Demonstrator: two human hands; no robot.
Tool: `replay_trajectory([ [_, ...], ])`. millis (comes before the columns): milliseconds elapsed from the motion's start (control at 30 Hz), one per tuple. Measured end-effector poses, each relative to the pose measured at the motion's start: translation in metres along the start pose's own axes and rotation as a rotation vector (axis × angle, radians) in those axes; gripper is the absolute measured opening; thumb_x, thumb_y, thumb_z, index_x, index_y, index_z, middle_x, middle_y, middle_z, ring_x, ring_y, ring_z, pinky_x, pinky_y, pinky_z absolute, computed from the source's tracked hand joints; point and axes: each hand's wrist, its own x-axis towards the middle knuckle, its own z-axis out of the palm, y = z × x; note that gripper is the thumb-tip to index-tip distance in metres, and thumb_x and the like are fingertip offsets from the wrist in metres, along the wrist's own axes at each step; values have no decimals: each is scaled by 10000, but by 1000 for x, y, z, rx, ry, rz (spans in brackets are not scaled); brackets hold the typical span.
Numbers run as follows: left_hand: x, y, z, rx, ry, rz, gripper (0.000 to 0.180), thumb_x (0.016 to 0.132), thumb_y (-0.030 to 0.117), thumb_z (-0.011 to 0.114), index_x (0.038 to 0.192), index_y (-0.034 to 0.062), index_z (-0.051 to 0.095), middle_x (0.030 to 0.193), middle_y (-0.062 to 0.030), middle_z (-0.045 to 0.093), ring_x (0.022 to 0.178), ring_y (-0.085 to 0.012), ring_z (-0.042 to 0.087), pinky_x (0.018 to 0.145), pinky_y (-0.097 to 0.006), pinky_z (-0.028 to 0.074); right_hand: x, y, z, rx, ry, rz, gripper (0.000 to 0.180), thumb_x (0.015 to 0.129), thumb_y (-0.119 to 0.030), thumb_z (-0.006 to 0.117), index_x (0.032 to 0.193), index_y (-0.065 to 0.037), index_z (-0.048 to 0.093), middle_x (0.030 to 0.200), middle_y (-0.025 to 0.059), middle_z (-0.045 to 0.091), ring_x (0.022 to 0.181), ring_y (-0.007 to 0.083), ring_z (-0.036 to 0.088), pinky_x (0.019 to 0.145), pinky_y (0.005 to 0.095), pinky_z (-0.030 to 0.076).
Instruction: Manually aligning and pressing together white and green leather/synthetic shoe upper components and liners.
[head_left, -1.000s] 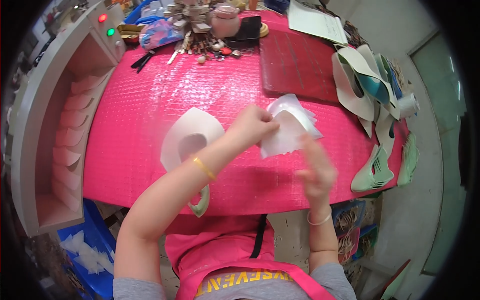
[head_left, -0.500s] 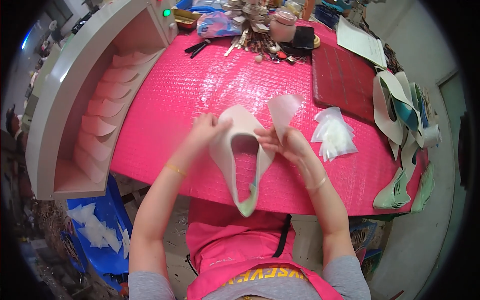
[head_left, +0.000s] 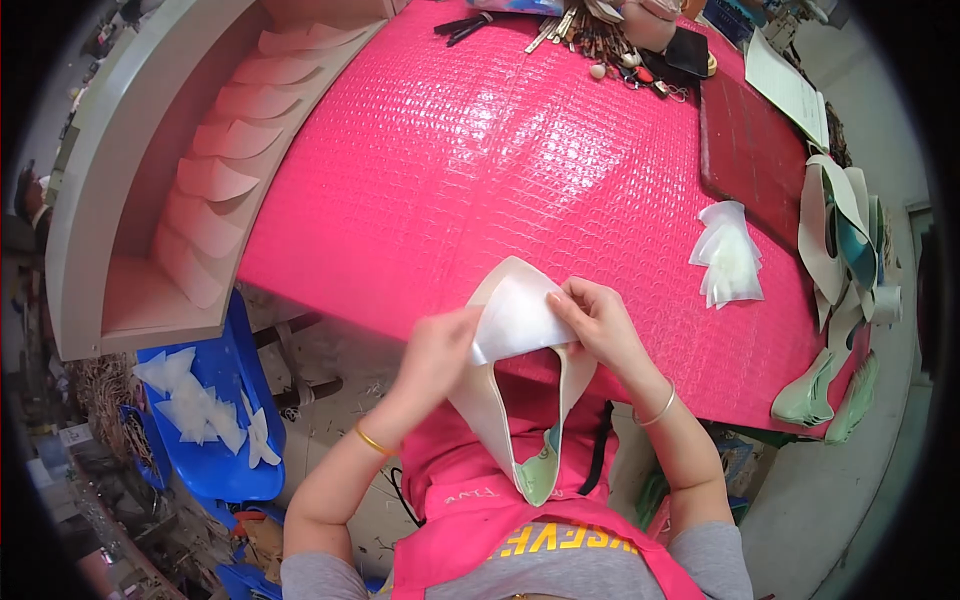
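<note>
A cream shoe upper [head_left: 480, 403] with a pale green heel lining is held over the table's near edge, its toe pointing away from me. A white, slightly see-through toe piece [head_left: 522, 318] lies on its toe, above the opening. My right hand [head_left: 603, 328] pinches the right side of toe piece and upper, thumb on top. At the left edge, my left hand [head_left: 440, 348] is closed on the upper; motion smears it, and its fingertips are partly hidden.
A pink-covered table [head_left: 430, 190] spreads ahead. White toe pieces [head_left: 728, 255] lie at right, near a dark red board [head_left: 750, 140] and more shoe uppers [head_left: 835, 230]. A beige rack [head_left: 75, 270] with curved pieces stands left, above a blue chair [head_left: 240, 470] holding white scraps.
The white piece that was in my right hand now lies on the upper's toe. Both hands and the upper have come nearer to me, and the view has shifted.
</note>
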Motion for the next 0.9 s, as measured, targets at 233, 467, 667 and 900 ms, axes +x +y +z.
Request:
replay_trajectory([
  [233,13,10,-20,-173,-163,-366,219,841,180,533,773,-27,553,575,-48,546,456,-84,523,398,-197,398,10,5,11,-249,176,-4,299,794,-239,552,715,50,560,512,152,482,453,176,503,435,344,366],
  [467,13,21,-17,-26,-96,-384,218,844,170,519,728,-10,480,448,-42,481,326,-88,451,302,-214,325,14,1,16,-378,264,57,321,764,-242,569,660,62,557,528,220,467,458,294,493,470,375,367],
  [667,17,25,-16,25,-108,-377,208,829,156,531,715,-10,482,448,-40,486,327,-93,458,294,-226,316,16,0,15,-385,271,24,327,765,-244,565,647,60,548,539,228,470,496,319,530,483,389,377],
  [900,13,23,-12,143,-69,-314,190,807,133,549,701,-8,481,452,-46,495,349,-90,476,298,-230,333,1,-16,-4,-1069,355,78,310,742,-337,600,787,-34,557,671,125,596,583,304,585,528,416,454],
])
